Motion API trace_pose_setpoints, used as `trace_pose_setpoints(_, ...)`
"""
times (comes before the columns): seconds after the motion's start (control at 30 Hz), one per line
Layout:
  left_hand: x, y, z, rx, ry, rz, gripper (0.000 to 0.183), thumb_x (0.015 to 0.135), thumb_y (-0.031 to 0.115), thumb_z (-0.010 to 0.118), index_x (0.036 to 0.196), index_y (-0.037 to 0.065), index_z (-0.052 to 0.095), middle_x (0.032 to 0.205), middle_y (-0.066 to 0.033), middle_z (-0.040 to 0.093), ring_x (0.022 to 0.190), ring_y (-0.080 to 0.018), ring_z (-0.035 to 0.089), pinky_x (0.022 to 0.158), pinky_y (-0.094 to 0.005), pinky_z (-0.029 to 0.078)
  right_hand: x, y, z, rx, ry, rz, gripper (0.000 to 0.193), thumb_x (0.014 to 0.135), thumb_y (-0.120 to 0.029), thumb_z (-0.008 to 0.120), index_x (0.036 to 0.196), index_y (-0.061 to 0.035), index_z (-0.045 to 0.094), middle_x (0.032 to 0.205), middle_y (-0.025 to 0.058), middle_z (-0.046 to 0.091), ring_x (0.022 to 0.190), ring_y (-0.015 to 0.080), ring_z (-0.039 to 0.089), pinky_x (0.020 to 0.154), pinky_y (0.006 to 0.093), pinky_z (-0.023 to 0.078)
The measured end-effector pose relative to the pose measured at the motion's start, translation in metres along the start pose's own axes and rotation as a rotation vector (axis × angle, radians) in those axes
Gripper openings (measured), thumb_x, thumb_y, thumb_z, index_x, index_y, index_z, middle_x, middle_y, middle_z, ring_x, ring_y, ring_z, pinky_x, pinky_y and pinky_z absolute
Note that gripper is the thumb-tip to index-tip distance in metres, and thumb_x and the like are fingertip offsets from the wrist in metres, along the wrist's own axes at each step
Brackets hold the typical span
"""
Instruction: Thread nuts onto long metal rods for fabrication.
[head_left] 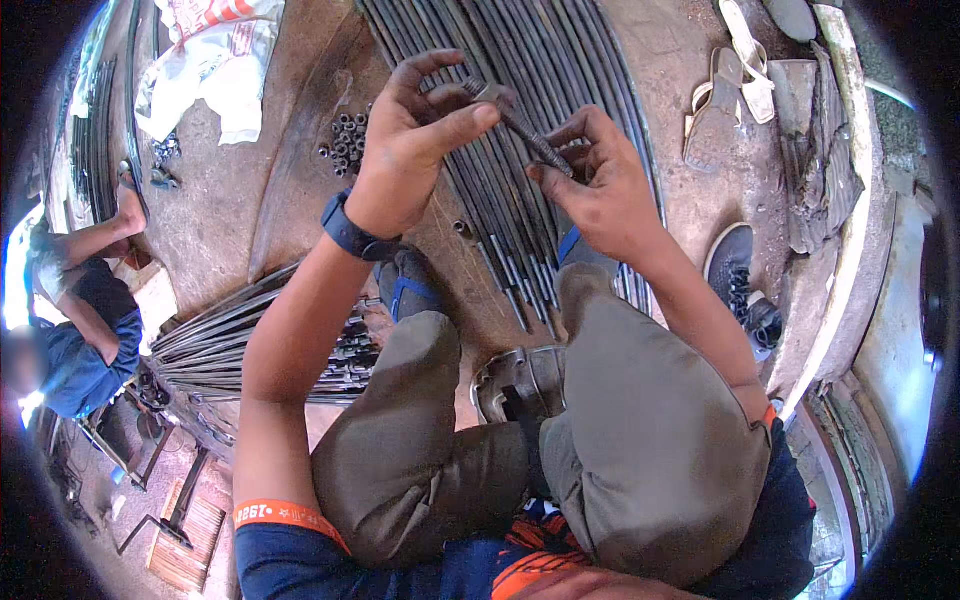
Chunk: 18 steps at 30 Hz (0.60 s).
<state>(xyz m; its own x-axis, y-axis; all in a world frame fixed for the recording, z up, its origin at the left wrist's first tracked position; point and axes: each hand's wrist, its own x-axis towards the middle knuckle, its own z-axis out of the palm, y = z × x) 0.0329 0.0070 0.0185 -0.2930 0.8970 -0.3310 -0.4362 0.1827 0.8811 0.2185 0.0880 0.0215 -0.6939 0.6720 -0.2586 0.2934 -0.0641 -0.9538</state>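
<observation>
A short threaded metal rod (534,139) is held up in front of me, slanting down from upper left to lower right. My left hand (428,115) pinches its upper end, where a thicker nut-like piece (492,93) sits between thumb and fingers. At the lower, threaded end, my right hand (592,172) grips with thumb and curled fingers. Beneath both hands lies a wide bundle of long dark metal rods (500,60), some with bright ends toward my feet. A pile of small metal nuts or collars (347,145) rests on the floor left of my left hand.
Another rod bundle (250,345) lies left of my knees. A round metal piece (490,385) stands between my legs. White sacks (215,75) are at the upper left; sandals (715,110) and a dark shoe (730,265) are to the right. Another person (95,330) sits at the far left.
</observation>
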Motion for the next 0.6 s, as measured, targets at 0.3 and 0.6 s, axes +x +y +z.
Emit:
trace_pose_setpoints(0.3, -0.003, 0.004, 0.004, 0.052, 0.161, 0.095, 0.062, 0.078, 0.005, 0.073, 0.127, -0.003, 0.036, 0.095, -0.0133, 0.065, 0.091, -0.0186, 0.063, 0.084, -0.0297, 0.050, -0.002, -0.005, -0.001, 0.044, -0.021, 0.055, 0.022, 0.078, -0.002, 0.065, 0.094, -0.0012, 0.049, 0.079, 0.0083, 0.056, 0.072, 0.0127, 0.056, 0.063, 0.0273, 0.045)
trace_pose_setpoints(0.6, 0.000, 0.017, 0.016, 0.246, 0.173, -0.020, 0.031, 0.084, 0.028, 0.069, 0.086, -0.002, 0.060, 0.071, -0.0012, 0.056, 0.062, -0.0079, 0.051, 0.056, -0.0224, 0.040, -0.002, -0.005, 0.002, -0.272, 0.058, -0.086, 0.024, 0.082, -0.003, 0.065, 0.098, 0.0000, 0.047, 0.074, 0.0124, 0.060, 0.068, 0.0152, 0.061, 0.062, 0.0295, 0.048)
